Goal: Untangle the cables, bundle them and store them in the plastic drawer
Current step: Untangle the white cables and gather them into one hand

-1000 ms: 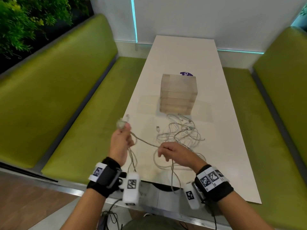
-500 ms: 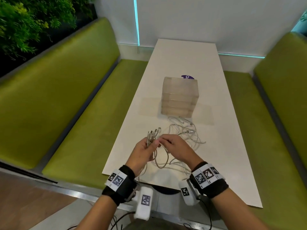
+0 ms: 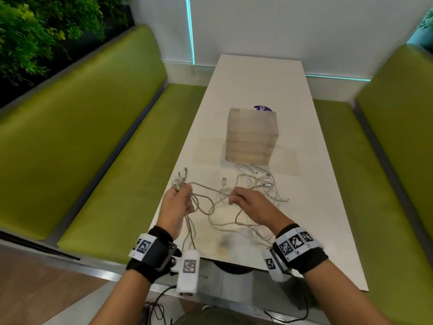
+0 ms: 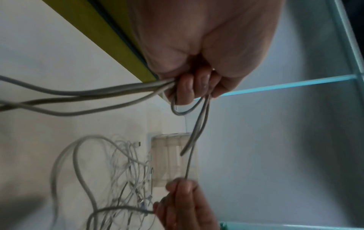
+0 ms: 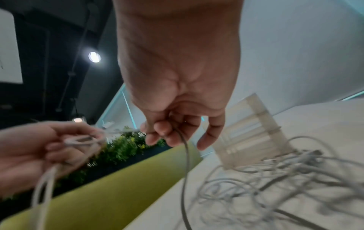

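My left hand [image 3: 178, 200] grips a folded bunch of grey cable [image 3: 180, 181] over the table's left edge, plug ends sticking up; the left wrist view shows its fingers [image 4: 189, 87] curled round several strands. A strand [image 3: 210, 188] runs from it to my right hand [image 3: 246, 202], which pinches that cable [image 5: 184, 149] between thumb and fingers. A tangle of white cables [image 3: 255, 184] lies on the white table [image 3: 304, 160] beyond the hands. The translucent plastic drawer unit [image 3: 251, 137] stands behind the tangle, its drawers closed.
Green benches [image 3: 82, 141] flank the table on both sides. A purple round sticker [image 3: 262, 108] lies behind the drawer unit. Plants [image 3: 35, 31] fill the far left corner. Loose cable loops [image 3: 234, 224] trail toward the near table edge.
Half a second ago the hands were together at the bunch. Now they have moved apart, the left going left, the right going right, with a strand drawn out between them.
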### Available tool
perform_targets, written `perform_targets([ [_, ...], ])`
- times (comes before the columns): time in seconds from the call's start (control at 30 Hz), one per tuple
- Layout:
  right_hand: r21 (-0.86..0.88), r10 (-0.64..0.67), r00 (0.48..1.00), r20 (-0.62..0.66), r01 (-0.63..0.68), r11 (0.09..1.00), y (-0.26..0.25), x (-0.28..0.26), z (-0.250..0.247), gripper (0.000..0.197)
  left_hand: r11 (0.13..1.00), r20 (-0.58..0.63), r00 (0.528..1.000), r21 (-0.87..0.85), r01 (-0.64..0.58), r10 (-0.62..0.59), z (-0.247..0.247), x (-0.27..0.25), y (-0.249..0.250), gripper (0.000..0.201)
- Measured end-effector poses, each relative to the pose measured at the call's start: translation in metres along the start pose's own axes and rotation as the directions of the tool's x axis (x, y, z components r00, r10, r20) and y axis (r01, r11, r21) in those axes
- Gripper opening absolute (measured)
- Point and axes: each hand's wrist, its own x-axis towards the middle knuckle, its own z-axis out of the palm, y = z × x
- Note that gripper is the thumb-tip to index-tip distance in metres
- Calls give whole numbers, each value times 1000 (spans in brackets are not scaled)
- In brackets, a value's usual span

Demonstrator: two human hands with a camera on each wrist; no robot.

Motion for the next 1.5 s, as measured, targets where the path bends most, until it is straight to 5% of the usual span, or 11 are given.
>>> perform_targets([
  [0.2,-119,18,997,-81,-28,992,35,9,-11,29,971,-153,983,-198,-134,104,-20,8,15,22],
  [0.3,-93,5,992,-126,-17,996,45,11,-13,28,981,-158,981,-135,-135,113,-22,10,14,26],
  [0.47,-81,-172,981,-94,165,983,20,11,1,16,955,114,993,298,-4,-31,1,4,-10,27],
  [0.57,-204,-213,973,-84,193,960,5,13,6,16,924,281,956,381,-32,-83,20,-5,-19,20],
  [0.7,-250,-211,972,-106,179,952,-3,15,3,17,912,355,932,403,-76,-79,29,-7,-22,9],
  [0.83,-200,-176,983,-53,162,966,-6,14,0,15,904,331,944,404,-142,1,27,-5,-15,10],
  [0.97,-245,-12,1000,12,14,969,15,17,-4,17,953,180,981,276,-124,76,18,-2,-4,21],
  [1.23,-290,57,997,-44,-68,955,50,16,-9,19,983,-47,983,46,-175,177,-7,7,6,22],
  [1.5,-234,-167,985,-47,151,960,16,10,4,19,908,191,979,394,-141,69,20,9,-30,16],
])
